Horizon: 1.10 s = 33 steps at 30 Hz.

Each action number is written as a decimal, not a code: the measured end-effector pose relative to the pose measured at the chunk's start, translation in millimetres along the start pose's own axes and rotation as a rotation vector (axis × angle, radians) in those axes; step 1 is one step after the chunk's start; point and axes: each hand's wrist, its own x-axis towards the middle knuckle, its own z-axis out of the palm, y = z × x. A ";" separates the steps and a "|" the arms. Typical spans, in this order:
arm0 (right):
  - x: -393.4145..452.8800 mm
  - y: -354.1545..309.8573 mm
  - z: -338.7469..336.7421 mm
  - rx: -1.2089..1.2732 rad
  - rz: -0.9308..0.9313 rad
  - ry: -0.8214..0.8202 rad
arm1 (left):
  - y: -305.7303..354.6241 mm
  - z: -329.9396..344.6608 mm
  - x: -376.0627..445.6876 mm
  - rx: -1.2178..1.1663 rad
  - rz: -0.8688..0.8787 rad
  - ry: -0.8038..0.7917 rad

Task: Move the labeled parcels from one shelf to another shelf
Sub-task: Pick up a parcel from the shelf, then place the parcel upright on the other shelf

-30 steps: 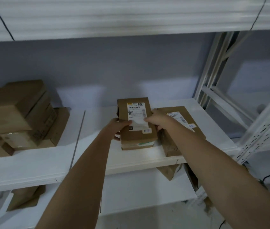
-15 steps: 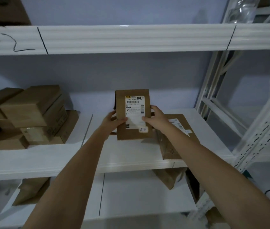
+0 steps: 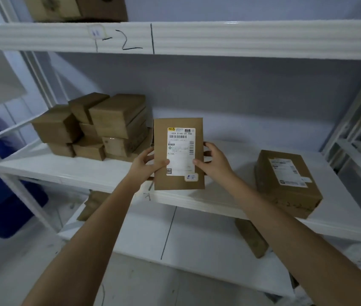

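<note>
Labeled parcel [image 3: 178, 153] held upright, frame centre.
My left hand [image 3: 144, 164] and right hand [image 3: 213, 161] fingers pinch its edges, label facing me, I judge for reading.

two hands: the left grip [image 3: 145, 165] and the right grip [image 3: 213, 161]. one labelled parcel [image 3: 178, 153] between them. one more labelled parcel [image 3: 286, 182] to the right of the right grip. a stack of about seven plain boxes [image 3: 100, 127] up and left of the left grip; the exact count is unclear. two boxes [image 3: 251, 238] on the shelf below the grips, partly hidden. three shelf boards [image 3: 197, 38] in view.
</note>
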 end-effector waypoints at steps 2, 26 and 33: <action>-3.8 -14.7 17.1 0.011 -0.037 -0.024 | 0.3 -24.3 -9.5 0.012 0.032 0.049; -61.8 -278.6 207.0 0.221 -0.430 0.006 | 120.8 -344.8 -117.1 0.157 0.428 0.315; -42.7 -353.8 218.8 0.250 -0.578 0.081 | 175.6 -396.6 -99.8 0.110 0.569 0.333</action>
